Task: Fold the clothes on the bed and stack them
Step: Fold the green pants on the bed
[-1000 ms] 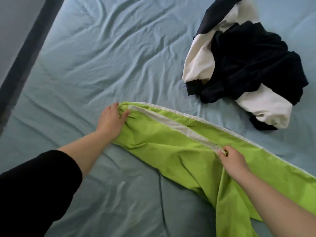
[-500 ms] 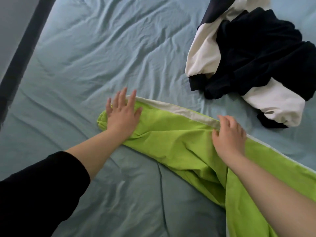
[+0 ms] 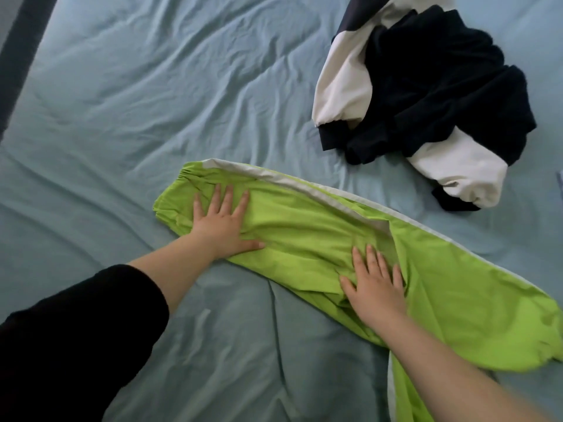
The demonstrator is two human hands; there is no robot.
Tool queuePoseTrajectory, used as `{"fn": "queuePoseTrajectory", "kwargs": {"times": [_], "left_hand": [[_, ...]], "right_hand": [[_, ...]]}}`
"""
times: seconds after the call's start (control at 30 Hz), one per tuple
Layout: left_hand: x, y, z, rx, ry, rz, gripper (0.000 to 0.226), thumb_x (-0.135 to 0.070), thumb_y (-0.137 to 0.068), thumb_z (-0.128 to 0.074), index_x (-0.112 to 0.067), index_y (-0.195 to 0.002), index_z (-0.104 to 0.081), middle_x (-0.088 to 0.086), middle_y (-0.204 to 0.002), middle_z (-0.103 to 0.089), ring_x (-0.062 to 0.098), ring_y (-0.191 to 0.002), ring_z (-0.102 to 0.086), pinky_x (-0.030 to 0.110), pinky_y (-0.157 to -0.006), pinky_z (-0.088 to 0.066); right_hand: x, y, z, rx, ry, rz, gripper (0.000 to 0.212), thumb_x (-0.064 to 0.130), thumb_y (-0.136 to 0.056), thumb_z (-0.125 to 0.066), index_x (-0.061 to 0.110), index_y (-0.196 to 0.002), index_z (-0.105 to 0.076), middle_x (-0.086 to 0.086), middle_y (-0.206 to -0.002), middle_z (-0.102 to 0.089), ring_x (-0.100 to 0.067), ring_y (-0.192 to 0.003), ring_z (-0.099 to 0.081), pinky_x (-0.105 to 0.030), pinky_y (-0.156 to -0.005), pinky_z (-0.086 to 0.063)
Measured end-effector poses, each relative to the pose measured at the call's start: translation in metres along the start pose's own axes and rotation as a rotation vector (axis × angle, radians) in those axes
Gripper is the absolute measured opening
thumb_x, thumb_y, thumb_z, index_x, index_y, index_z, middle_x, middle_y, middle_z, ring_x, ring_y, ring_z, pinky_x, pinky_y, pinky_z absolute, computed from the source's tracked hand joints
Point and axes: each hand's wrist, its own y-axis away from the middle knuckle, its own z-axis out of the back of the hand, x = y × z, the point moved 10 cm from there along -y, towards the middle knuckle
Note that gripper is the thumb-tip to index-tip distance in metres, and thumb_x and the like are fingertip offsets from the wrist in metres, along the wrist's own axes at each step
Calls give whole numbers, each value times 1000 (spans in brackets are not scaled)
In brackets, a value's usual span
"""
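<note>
Left grip [image 3: 224, 226] flat, fingers straight and spread, palm pressing cuffed end of green trousers [image 3: 304, 220]. Right grip [image 3: 374, 287] flat too, fingers straight, pressing same leg further along; neither clamped on cloth. Trousers lie diagonally on near part of bed [image 3: 152, 102], white stripe [image 3: 304, 187] along far edge, lower part running off bottom right. Black-and-white pile [image 3: 426, 95] far right, apart from trousers. Wide stretch of wrinkled blue sheet left of and beyond left grip, up to dark bed edge [image 3: 21, 41] top left. Black sleeve [image 3: 76, 345] covers my left upper arm.
</note>
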Motion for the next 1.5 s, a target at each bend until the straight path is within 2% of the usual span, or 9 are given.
{"fn": "queuePoseTrajectory", "kwargs": {"times": [0.17,0.37,0.67,0.9,1.03,1.17,1.3,1.4,1.5], "left_hand": [[-93,66,-21,36,163,-178,109,-88,-69,-39,-39,-151,14,5,-160,23,29,-147,19,58,-115,5],[-199,125,-58,148,256,-280,92,-67,-82,-49,-38,-153,2,3,-161,20,29,-146,22,54,-117,2],[-270,128,-50,100,120,-224,84,-61,-89,-45,-33,-154,0,6,-163,1,24,-149,11,53,-117,3],[-312,107,-26,59,86,4,77,-55,-91,-47,-30,-154,-11,19,-157,-19,34,-146,-13,44,-116,-18],[-333,109,-14,-83,37,46,69,-45,-88,-51,-34,-150,-23,9,-142,-32,30,-127,-33,39,-101,-33],[-371,107,-30,-24,-4,-87,77,-51,-86,-52,-41,-151,-12,8,-158,-12,31,-144,-11,47,-115,-15],[-400,105,-62,123,-50,-156,88,-63,-87,-48,-46,-148,13,3,-162,13,32,-148,14,59,-115,5],[-406,104,-67,107,-22,-126,90,-64,-88,-48,-46,-147,18,3,-162,14,32,-148,13,62,-114,4],[-410,103,-70,92,-20,-124,90,-61,-88,-49,-46,-147,18,4,-162,13,29,-149,9,62,-114,-2]], "right_hand": [[-18,73,4,-57,-57,-78,74,39,-93,-46,32,-153,-4,-2,-161,15,-21,-149,10,-46,-119,-1],[-92,117,-20,-96,-361,-504,60,47,-81,-64,16,-124,-35,-11,-128,-40,-32,-122,-41,-45,-91,-43],[-142,86,-42,277,-709,-127,14,1,-84,-52,11,-88,-61,-11,-94,-67,-22,-91,-61,-28,-69,-45],[-315,48,29,138,-876,-276,24,19,-83,-66,18,-108,-64,2,-71,-61,-11,-60,-54,-21,-50,-39],[-367,37,26,200,-809,-313,39,41,-83,-70,13,-110,-64,-4,-84,-57,-17,-70,-50,-22,-55,-35],[-373,50,-3,332,-809,-246,61,48,-76,-76,16,-123,-55,-1,-113,-58,-18,-97,-57,-24,-73,-43],[-388,51,-7,46,-804,-214,48,18,-79,-75,11,-122,-55,-6,-117,-61,-22,-100,-58,-26,-81,-43],[-414,52,20,-288,-932,-241,31,21,-82,-72,17,-110,-59,6,-93,-58,-18,-88,-54,-23,-71,-35],[-437,46,17,-329,-976,-316,20,25,-84,-71,20,-97,-57,9,-82,-56,-23,-86,-59,-28,-66,-38]]}}
